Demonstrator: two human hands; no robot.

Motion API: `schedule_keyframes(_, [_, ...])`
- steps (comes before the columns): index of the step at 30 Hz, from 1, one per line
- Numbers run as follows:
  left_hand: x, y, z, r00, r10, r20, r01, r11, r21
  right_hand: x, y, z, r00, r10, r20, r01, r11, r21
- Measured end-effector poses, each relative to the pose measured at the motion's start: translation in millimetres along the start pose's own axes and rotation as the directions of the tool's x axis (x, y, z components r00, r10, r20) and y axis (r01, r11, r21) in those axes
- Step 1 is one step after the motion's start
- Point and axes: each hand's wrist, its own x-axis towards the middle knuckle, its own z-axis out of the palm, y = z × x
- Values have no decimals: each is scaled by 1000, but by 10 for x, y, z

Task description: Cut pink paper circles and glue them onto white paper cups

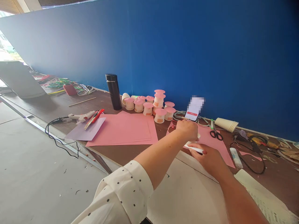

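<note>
My left hand (pixel 187 129) is closed round a pale paper cup (pixel 192 143), most of which the fingers hide. Just below and to the right, my right hand (pixel 209 157) grips a white marker pen (pixel 195 149), held against or very near the cup; contact cannot be made out. Beneath both hands lies a pink sheet (pixel 221 144). Left of them stand several small paper-cup houses (pixel 160 115) with pink disc roofs and drawn windows and doors, one of them stacked higher. A phone (pixel 192 114) leans behind my left hand.
Black-handled scissors (pixel 216 134), stacked paper cups (pixel 226 124) and a glue stick (pixel 236 158) lie to the right. Leftward are pink sheets (pixel 126 129), a red box cutter (pixel 94 118), a corded glue gun (pixel 81 117) and a tall black flask (pixel 113 92). A blue partition (pixel 163 46) rises behind.
</note>
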Motion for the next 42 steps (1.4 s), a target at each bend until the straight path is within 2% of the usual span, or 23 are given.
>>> schedule_keyframes(3, [-4,4,-8,1000,3,0,-3,1000,1,-2,15,-38,1000,18,19,-19,1000,20])
schedule_keyframes(8, [-15,5,-26,1000,-1,8,1,1000,10,-5,-21,-122,982,160,95,-162,987,14])
schedule_keyframes(15, [-10,4,-24,1000,-6,13,6,1000,10,-15,-59,-190,974,199,112,-208,976,67])
schedule_keyframes(21, [-8,3,-14,1000,-6,8,6,1000,18,-17,6,-162,988,138,68,-142,988,58])
schedule_keyframes(24, [-5,8,-14,1000,-7,10,7,1000,22,-36,-10,-183,982,167,93,-173,983,62])
schedule_keyframes(26, [2,11,-8,1000,-9,7,9,1000,23,-67,-24,-230,975,185,123,-200,972,120])
schedule_keyframes(29, [16,12,8,1000,-6,-4,6,1000,20,-142,-14,-334,981,145,129,-178,939,294])
schedule_keyframes(32, [19,8,9,1000,-12,-1,12,1000,15,-219,34,-432,995,90,46,-101,891,442])
schedule_keyframes(35, [-3,5,-16,1000,-12,16,12,1000,22,-241,65,-471,979,93,-183,7,876,483])
schedule_keyframes(38, [-41,2,-44,1000,3,21,-3,1000,21,-189,31,-430,875,237,-423,27,848,529])
schedule_keyframes(40, [-66,-2,-49,1000,2,18,-2,1000,12,-127,-16,-367,801,325,-502,0,839,544])
schedule_keyframes(42, [-87,-7,-44,1000,-14,11,14,1000,-5,-49,-54,-288,765,342,-546,-12,855,519])
